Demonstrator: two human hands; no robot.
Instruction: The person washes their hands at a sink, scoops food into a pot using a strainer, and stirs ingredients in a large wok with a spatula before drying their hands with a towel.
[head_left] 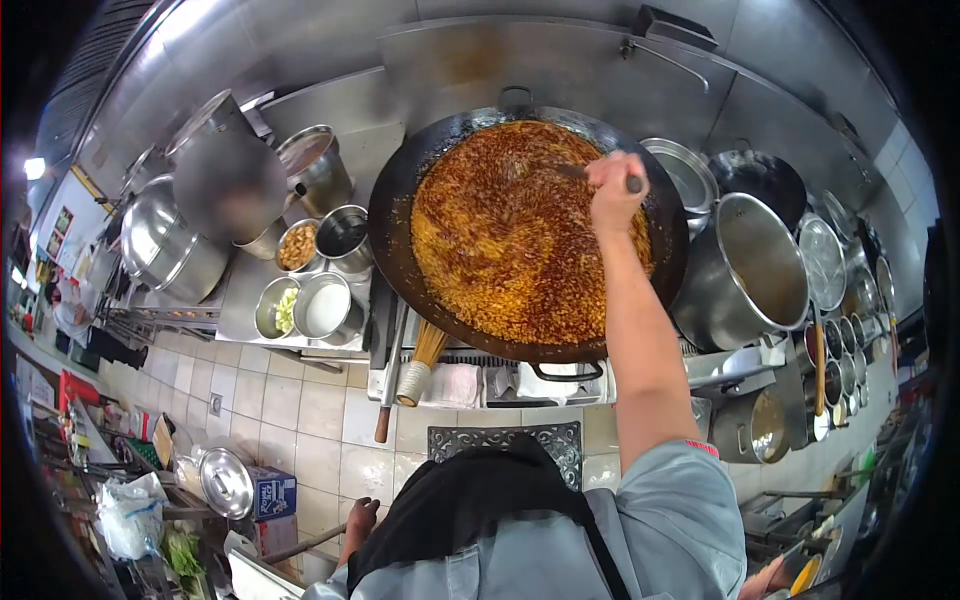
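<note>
My right hand point(617, 185) is closed around the dark-ended handle of a stirring utensil point(572, 170). Its working end is sunk in a reddish-brown, oily food mixture point(520, 240), so I cannot tell whether it is a ladle or a spatula. The mixture has yellowish bits along its lower left and looks smeared by motion. A very large black wok point(400, 225) holds it, with loop handles at the back and front. Down by my left side is my left hand point(362, 517), close to a bar point(305, 545); its fingers are too small to read.
Left of the wok stand metal pots with white point(326, 308), dark point(343, 235) and chopped green contents point(286, 310). A bamboo brush point(425, 350) leans at the wok's front. A big steel pot point(745, 265) stands right. Another person point(80, 320) is far left.
</note>
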